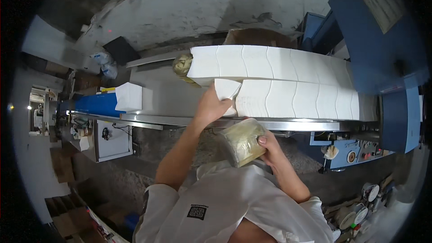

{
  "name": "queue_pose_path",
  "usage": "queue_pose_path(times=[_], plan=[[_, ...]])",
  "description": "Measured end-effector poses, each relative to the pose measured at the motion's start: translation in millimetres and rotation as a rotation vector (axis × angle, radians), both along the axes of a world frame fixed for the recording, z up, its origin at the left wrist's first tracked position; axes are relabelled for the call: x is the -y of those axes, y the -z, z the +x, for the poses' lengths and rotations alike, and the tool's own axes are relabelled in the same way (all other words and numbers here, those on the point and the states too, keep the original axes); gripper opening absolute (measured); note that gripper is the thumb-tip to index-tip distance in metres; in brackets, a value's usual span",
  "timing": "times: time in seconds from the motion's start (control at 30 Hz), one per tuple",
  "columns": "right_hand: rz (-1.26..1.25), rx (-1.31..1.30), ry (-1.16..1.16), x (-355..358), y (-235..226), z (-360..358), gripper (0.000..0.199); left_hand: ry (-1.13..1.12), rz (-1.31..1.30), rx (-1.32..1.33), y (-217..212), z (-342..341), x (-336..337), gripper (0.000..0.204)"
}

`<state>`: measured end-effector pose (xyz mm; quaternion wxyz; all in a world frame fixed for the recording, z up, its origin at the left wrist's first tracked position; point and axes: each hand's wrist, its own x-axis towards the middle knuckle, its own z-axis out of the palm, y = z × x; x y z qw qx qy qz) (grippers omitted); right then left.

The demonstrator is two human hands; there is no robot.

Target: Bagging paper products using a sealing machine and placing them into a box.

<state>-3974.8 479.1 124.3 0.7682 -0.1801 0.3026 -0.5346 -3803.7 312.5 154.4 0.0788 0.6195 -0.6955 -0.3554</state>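
My left hand point(211, 108) is closed on a small clump of white folded paper point(226, 88), at the left end of the near row of white folded paper point(297, 99) on the table. Low in front of my body, my right hand point(271, 148) grips a see-through, yellowish plastic bag point(245, 141) from its right side. The bag is rounded and shiny; its contents cannot be made out. Behind the near row lies a second, longer row of white folded paper point(270, 63). A crumpled yellowish plastic bundle point(182, 65) touches that row's left end.
A metal rail point(288, 125) runs along the table's near edge. To the right stands a large blue machine point(382, 31), with a control panel point(360, 153) below. Farther left, a white stack point(129, 96) sits against a blue block point(96, 103). Several round containers point(360, 213) stand at lower right.
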Motion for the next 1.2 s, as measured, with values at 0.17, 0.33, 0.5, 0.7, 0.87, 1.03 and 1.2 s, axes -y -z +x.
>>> queue_pose_path(times=[0.17,0.33,0.5,0.7,0.87,1.03,1.2], plan=[[0.013,-0.019,-0.062,28,-9,31,0.097,-0.101,0.12,-0.616,68,112,42,0.053],[0.085,-0.12,-0.004,39,-10,45,0.097,0.021,0.091,-0.635,77,246,81,0.047],[0.129,-0.136,0.15,37,-8,54,0.094,-0.128,-0.066,-0.11,72,333,114,0.056],[0.099,-0.157,0.214,40,-22,70,0.089,0.033,-0.658,0.328,39,220,45,0.098],[0.07,-0.205,0.202,33,-17,59,0.088,-0.071,-0.563,0.506,51,239,49,0.093],[0.092,-0.188,0.062,30,-7,31,0.089,0.01,-0.691,0.209,31,182,21,0.077],[0.0,-0.033,-0.06,13,-11,-14,0.086,-0.137,0.244,-0.509,28,29,-20,0.078]])
